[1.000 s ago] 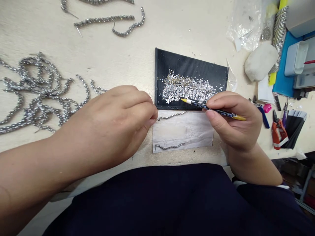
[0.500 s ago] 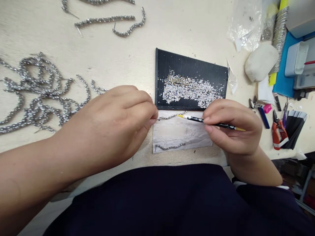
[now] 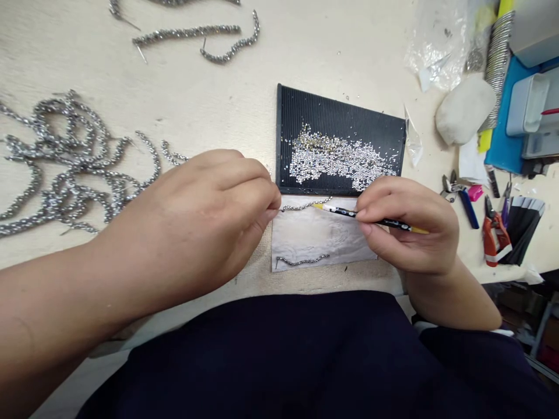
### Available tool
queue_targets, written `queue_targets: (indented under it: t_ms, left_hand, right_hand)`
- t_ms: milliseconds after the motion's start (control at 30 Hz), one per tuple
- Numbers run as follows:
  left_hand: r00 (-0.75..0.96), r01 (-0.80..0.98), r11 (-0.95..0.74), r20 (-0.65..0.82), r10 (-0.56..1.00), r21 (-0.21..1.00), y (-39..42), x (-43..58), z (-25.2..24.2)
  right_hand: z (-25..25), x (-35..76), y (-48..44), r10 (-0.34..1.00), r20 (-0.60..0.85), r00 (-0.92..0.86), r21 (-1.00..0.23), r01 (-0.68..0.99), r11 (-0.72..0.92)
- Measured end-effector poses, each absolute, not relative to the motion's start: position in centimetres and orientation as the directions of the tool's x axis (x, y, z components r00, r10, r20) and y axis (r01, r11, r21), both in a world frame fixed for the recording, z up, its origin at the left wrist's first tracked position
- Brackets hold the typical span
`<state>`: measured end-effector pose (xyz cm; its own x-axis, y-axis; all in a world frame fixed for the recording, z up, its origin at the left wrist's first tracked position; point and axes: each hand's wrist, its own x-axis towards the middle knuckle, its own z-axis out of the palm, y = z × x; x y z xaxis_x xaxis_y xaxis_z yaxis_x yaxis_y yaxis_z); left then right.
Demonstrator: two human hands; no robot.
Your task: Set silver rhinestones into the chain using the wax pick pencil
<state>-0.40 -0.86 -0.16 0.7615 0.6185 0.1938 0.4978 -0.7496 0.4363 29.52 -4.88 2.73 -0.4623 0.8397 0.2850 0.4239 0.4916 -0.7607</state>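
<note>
My right hand [image 3: 408, 227] is closed round a thin pencil-like stick [image 3: 345, 210] with a yellow tip and a dark patterned shaft. Its tip lies at a slim sparkling chain [image 3: 301, 206] just below the black tray. My left hand [image 3: 244, 203] pinches the chain's left end, though the exact grip is hidden behind the fingers. A second sparkling strip [image 3: 303, 261] rests on the pale paper sheet [image 3: 323, 233] underneath. Many tiny shiny stones [image 3: 332, 157] are spread over the black ribbed tray [image 3: 340, 107] beyond my hands.
On the left lies a heap of sparkling strips [image 3: 65, 163], with further strips [image 3: 187, 34] at the far side. To the right are orange-handled pliers [image 3: 496, 235], a whitish lump [image 3: 465, 112], a clear plastic bag [image 3: 437, 46] and a blue tray [image 3: 502, 139].
My right hand and the stick have shifted slightly left, with the tip still at the chain. My left hand has hardly moved.
</note>
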Motion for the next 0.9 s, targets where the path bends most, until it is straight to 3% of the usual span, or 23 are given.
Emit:
queue_targets:
  t_ms: [200, 467, 900]
  left_hand:
    - [0.778, 0.477, -0.769, 0.203, 0.595, 0.425, -0.8, -0.6, 0.0]
    - [0.759, 0.497, -0.749, 0.200, 0.620, 0.438, -0.7, -0.5, 0.3]
    - [0.754, 0.526, -0.720, 0.143, 0.641, 0.453, -0.6, -0.7, 0.2]
  right_hand:
    - [2.6, 29.7, -4.8, 0.826, 0.318, -0.465, -0.750, 0.410, 0.519]
    - [1.6, 29.5, -4.9, 0.869, 0.411, -0.276, -0.714, 0.495, 0.495]
    - [1.7, 29.6, -4.7, 0.871, 0.394, -0.295, -0.743, 0.456, 0.490]
